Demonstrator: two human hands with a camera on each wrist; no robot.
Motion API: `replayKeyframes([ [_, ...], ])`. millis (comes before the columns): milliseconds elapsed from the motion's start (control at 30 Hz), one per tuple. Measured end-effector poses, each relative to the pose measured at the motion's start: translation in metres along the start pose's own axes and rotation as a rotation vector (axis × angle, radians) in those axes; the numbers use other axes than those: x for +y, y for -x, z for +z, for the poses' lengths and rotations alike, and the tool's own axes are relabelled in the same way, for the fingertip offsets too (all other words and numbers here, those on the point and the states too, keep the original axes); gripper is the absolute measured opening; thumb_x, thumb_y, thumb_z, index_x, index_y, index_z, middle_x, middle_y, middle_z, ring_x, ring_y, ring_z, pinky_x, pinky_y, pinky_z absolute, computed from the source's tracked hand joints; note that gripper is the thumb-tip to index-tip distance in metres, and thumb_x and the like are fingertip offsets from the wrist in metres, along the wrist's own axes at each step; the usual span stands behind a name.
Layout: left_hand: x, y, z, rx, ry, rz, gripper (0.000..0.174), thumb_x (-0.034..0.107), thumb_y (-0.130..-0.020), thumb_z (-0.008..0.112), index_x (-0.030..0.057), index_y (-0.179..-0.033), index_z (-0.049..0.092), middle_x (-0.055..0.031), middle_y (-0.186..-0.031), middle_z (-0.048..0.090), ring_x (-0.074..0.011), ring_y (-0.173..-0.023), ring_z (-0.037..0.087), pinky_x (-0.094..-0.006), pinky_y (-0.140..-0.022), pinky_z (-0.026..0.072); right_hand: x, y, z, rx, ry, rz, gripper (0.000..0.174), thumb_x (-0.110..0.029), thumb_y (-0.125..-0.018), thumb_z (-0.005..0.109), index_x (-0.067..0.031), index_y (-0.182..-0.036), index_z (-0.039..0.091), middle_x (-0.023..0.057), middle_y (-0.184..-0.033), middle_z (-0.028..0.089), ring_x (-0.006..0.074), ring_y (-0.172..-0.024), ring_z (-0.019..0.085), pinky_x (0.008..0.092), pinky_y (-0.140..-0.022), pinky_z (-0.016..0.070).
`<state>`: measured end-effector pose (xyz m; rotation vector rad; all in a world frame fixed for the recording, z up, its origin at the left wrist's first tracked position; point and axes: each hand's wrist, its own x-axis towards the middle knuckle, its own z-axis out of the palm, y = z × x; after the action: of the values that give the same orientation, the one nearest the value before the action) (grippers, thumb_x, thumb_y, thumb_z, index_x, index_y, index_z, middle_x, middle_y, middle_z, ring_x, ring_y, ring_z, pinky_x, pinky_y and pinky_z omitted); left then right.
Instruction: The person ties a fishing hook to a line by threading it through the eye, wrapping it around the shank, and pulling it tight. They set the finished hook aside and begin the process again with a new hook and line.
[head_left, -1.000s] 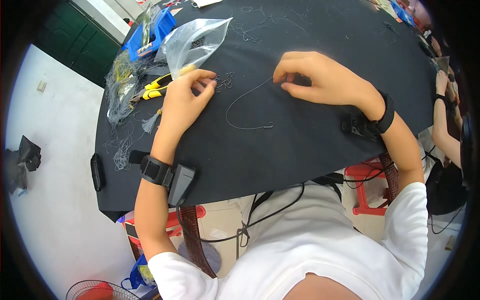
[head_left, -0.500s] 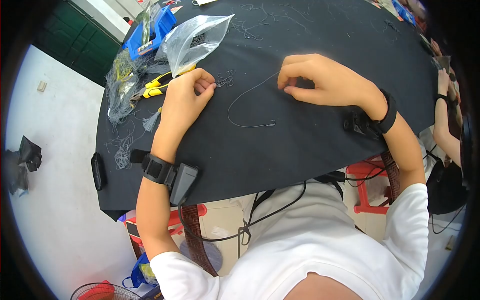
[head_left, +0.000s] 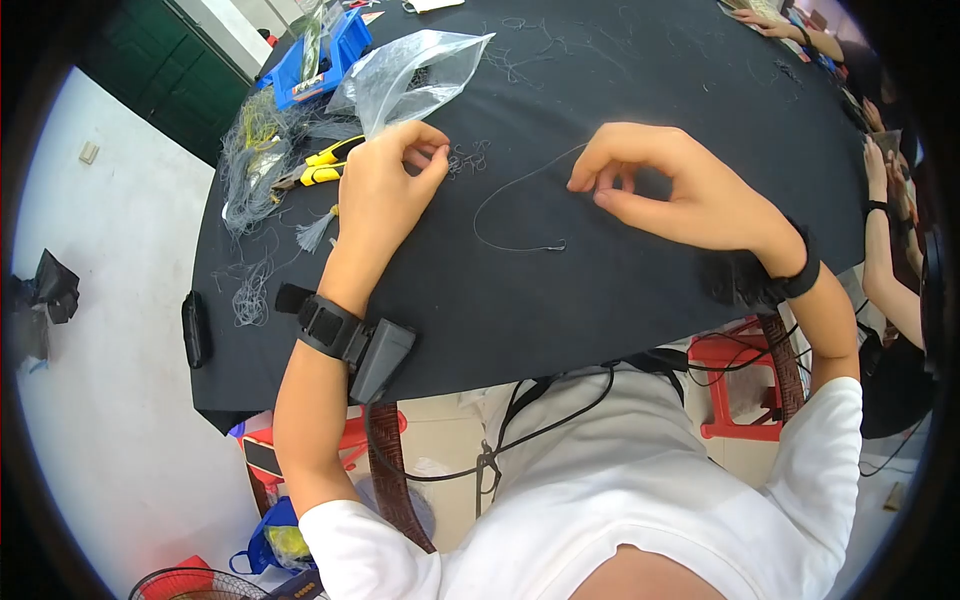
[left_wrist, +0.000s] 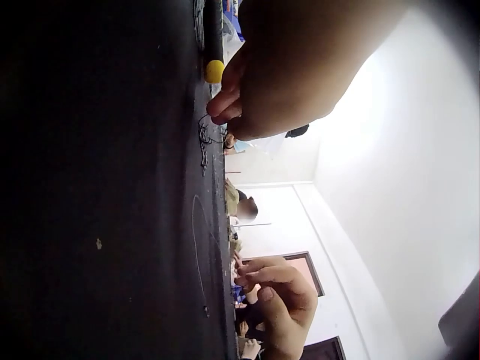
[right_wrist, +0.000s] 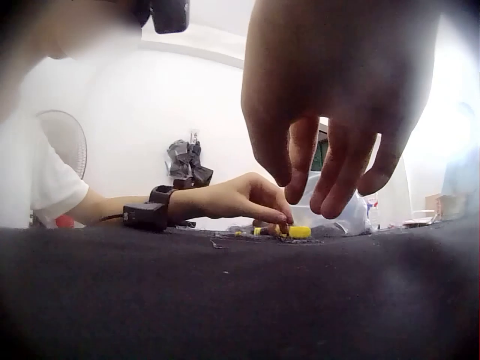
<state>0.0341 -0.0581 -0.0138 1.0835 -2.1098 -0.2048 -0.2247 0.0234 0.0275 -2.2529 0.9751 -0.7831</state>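
Observation:
In the head view my left hand (head_left: 385, 185) has its thumb and fingertips together at the near edge of a small pile of fish hooks (head_left: 472, 157). The left wrist view shows a thin dark hook (left_wrist: 203, 120) at those fingertips, largely hidden by them. My right hand (head_left: 680, 185) hovers over the cloth, fingers loosely bent, a gap showing between thumb and index finger. In the right wrist view its fingers (right_wrist: 341, 172) hang apart with nothing visible between them. Between the hands lies a curved grey line (head_left: 478, 222) with a hook (head_left: 557, 246) at its near end; its far end passes behind the right fingers.
Beside the left hand are yellow-handled pliers (head_left: 325, 173), a clear plastic bag (head_left: 425, 75) and tangled line (head_left: 250, 165). A blue bin (head_left: 320, 65) stands at the back left on the black tablecloth (head_left: 560, 330). Other people's hands (head_left: 875, 165) work at the right edge.
My left thumb and fingertips have closed together beside the hook pile. My right hand has drawn slightly right and nearer to me, while the line stays on the cloth.

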Motion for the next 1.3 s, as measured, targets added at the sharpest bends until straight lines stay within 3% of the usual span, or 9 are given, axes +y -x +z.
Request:
replayKeyframes([
  [133, 0.007, 0.0, 0.0, 0.024, -0.027, -0.008, 0.01, 0.01, -0.074, 0.066, 0.0034, -0.081, 0.065, -0.006, -0.072, 0.066, -0.0136, -0.065, 0.064, -0.0253, -0.059, 0.0468, -0.022, 0.01, 0.005, -0.036, -0.439, 0.203, 0.015, -0.004, -0.084, 0.055, 0.0015, -0.096, 0.06, 0.0062, -0.089, 0.062, 0.0114, -0.079, 0.058, 0.0245, -0.071, 0.0483],
  [233, 0.005, -0.001, 0.003, 0.017, 0.161, -0.083, 0.01, 0.01, -0.076, 0.066, 0.0029, -0.083, 0.065, -0.0039, -0.074, 0.066, -0.0095, -0.067, 0.064, -0.0229, -0.058, 0.0462, -0.017, 0.005, 0.015, -0.047, -0.558, 0.202, 0.017, -0.007, -0.084, 0.054, 0.0027, -0.097, 0.06, 0.0062, -0.086, 0.062, 0.0113, -0.079, 0.059, 0.024, -0.071, 0.0478],
  [333, 0.002, 0.001, 0.012, -0.017, 0.496, -0.175, 0.011, 0.009, -0.08, 0.065, 0.001, -0.088, 0.064, -0.0035, -0.077, 0.066, -0.0078, -0.071, 0.063, -0.0209, -0.061, 0.0471, 0.001, -0.013, 0.014, -0.149, -0.554, 0.397, 0.02, -0.012, -0.084, 0.054, 0.0014, -0.097, 0.061, 0.0058, -0.086, 0.062, 0.011, -0.077, 0.059, 0.023, -0.069, 0.0469],
  [467, 0.004, 0.002, 0.015, -0.086, 0.637, -0.196, 0.013, 0.006, -0.084, 0.063, -0.0022, -0.095, 0.064, -0.0069, -0.084, 0.067, -0.0106, -0.076, 0.064, -0.0212, -0.068, 0.0498, 0.04, -0.026, 0.022, 0.017, -0.448, 0.307, 0.016, -0.011, -0.086, 0.052, -0.0027, -0.096, 0.061, 0.0038, -0.081, 0.062, 0.0083, -0.072, 0.057, 0.0208, -0.064, 0.0446],
  [667, 0.01, 0.005, 0.017, -0.186, 0.718, -0.226, 0.018, 0.003, -0.084, 0.062, -0.0043, -0.101, 0.063, -0.0097, -0.089, 0.068, -0.0126, -0.081, 0.065, -0.0229, -0.075, 0.0515, 0.051, -0.019, 0.019, -0.208, -0.174, 0.045, 0.01, -0.007, -0.082, 0.059, -0.0022, -0.089, 0.062, 0.0026, -0.078, 0.061, 0.0076, -0.067, 0.055, 0.023, -0.06, 0.0423],
  [800, 0.014, 0.006, 0.016, -0.247, 0.763, -0.234, 0.016, 0.003, -0.084, 0.063, -0.0038, -0.098, 0.063, -0.0097, -0.09, 0.068, -0.0125, -0.081, 0.065, -0.0226, -0.074, 0.0517, 0.043, -0.015, 0.029, -0.198, 0.008, -0.162, 0.018, -0.011, -0.073, 0.072, -0.0036, -0.086, 0.062, 0.0033, -0.08, 0.057, 0.0142, -0.067, 0.052, 0.0271, -0.059, 0.0427],
  [933, 0.017, 0.008, 0.018, -0.282, 0.795, -0.228, 0.012, 0.003, -0.083, 0.063, -0.002, -0.094, 0.064, -0.0072, -0.086, 0.068, -0.0099, -0.078, 0.065, -0.02, -0.069, 0.0505, 0.04, -0.015, 0.032, -0.179, 0.048, -0.151, 0.018, -0.017, -0.073, 0.07, -0.0043, -0.08, 0.061, 0.0054, -0.071, 0.053, 0.0165, -0.065, 0.052, 0.0293, -0.059, 0.0433],
  [1133, 0.018, 0.008, 0.018, -0.256, 0.659, -0.169, 0.008, 0.005, -0.083, 0.064, 0.0002, -0.09, 0.063, -0.0044, -0.079, 0.067, -0.0066, -0.072, 0.063, -0.0182, -0.064, 0.048, 0.041, -0.017, 0.033, -0.145, -0.022, -0.103, 0.005, -0.008, -0.075, 0.062, -0.0036, -0.074, 0.06, 0.0038, -0.066, 0.052, 0.0154, -0.061, 0.052, 0.0286, -0.058, 0.0434],
  [1300, 0.021, 0.009, 0.018, -0.274, 0.755, -0.188, 0.009, 0.005, -0.084, 0.063, 0.0003, -0.091, 0.061, -0.0053, -0.08, 0.068, -0.006, -0.073, 0.063, -0.0175, -0.063, 0.0476, 0.038, -0.014, 0.03, -0.123, 0.017, -0.071, 0.014, -0.015, -0.072, 0.067, -0.0038, -0.076, 0.059, 0.0048, -0.068, 0.051, 0.016, -0.061, 0.05, 0.029, -0.057, 0.042],
])
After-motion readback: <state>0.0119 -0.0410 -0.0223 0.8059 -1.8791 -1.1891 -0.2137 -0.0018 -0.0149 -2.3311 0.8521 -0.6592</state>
